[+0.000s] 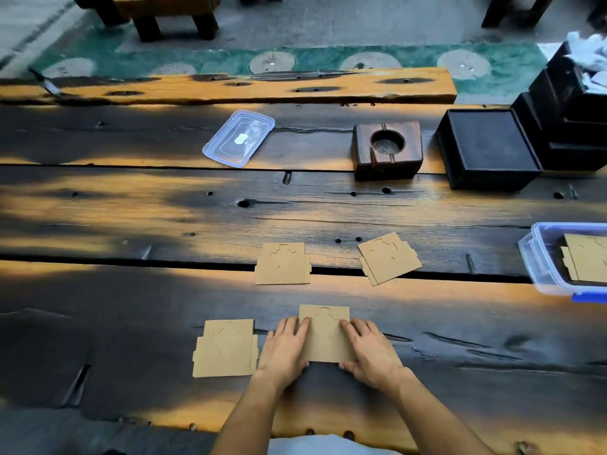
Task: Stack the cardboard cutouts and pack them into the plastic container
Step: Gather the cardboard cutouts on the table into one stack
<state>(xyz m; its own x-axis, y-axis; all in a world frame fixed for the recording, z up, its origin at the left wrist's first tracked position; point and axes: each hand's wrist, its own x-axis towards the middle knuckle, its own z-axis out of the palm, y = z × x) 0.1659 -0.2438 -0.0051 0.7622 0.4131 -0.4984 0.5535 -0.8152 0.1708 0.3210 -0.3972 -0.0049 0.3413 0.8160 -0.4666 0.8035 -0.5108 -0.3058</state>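
Note:
A tan cardboard cutout [325, 333] lies flat near the table's front edge. My left hand [285, 349] grips its left side and my right hand [369, 351] grips its right side, fingers on top and thumbs at the near edge. Another cutout [225, 348] lies just left of my left hand. Two more lie farther back, one [282, 263] in the middle and one [389, 258] tilted to its right. The clear plastic container [538, 257] with blue clips stands at the right edge and holds cutouts [588, 262].
The container's clear lid [238, 138] lies at the back of the dark wooden table [131, 208]. A wooden ashtray block [387, 149] and black boxes [486, 147] stand at the back right. A raised plank [230, 87] runs along the far edge.

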